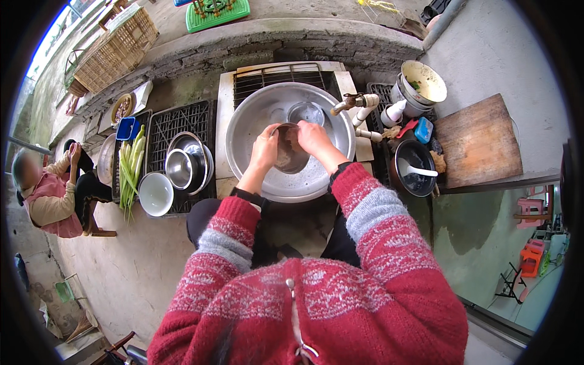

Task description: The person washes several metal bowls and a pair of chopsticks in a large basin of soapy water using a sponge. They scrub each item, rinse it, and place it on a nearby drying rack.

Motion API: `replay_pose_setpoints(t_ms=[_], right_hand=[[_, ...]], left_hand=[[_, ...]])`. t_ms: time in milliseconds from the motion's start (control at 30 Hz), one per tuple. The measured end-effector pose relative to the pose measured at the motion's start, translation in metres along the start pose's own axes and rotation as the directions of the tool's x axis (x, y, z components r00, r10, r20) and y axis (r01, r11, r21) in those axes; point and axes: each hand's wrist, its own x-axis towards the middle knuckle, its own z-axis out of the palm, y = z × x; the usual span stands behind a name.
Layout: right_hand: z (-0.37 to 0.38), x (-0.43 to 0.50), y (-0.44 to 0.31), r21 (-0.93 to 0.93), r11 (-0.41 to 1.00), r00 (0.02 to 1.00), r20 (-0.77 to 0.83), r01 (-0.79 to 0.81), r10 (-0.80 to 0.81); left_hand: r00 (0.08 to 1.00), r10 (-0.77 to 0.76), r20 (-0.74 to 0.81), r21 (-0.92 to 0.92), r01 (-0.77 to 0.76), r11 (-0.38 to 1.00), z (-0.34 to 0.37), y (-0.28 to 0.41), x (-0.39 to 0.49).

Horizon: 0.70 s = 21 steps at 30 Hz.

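A wide metal basin [294, 189] stands before me, with a little water and bubbles in its bottom. Over its middle I hold a shiny metal bowl [292, 153], tilted, its side reflecting brown tones. My left hand [265, 148] grips the bowl's left rim, and my right hand [315, 138] grips the right rim; some fingers are hidden. Behind the hands, a smaller metal bowl [308, 111] rests inside the basin. A brass tap [349, 102] on white pipe reaches over the basin's right edge.
Left, black crates [180, 123] carry stacked metal bowls [180, 169], a white bowl [156, 194] and green stalks [131, 164]. A seated person [57, 196] is farther left. Right are a dark pot [401, 153] with a white spoon, stacked buckets [424, 82] and a wooden board [479, 143].
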Motion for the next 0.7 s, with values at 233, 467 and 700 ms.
replay_pose_setpoints(t_ms=[233,467,700], right_hand=[[0.011,-0.003,0.008,0.143,0.937,0.947,0.076,-0.320,0.312],[0.025,-0.010,-0.003,0.705,0.239,0.713,0.512,-0.667,0.479],[-0.020,0.003,0.004,-0.069,0.987,0.990,-0.012,-0.144,0.143]], left_hand=[[0.947,0.144,-0.288,0.128,-0.111,0.986,0.000,0.016,-0.001],[0.892,0.070,-0.447,-0.053,-0.105,0.993,0.017,0.020,-0.005],[0.968,0.239,-0.081,0.441,-0.181,0.879,-0.014,0.018,0.012]])
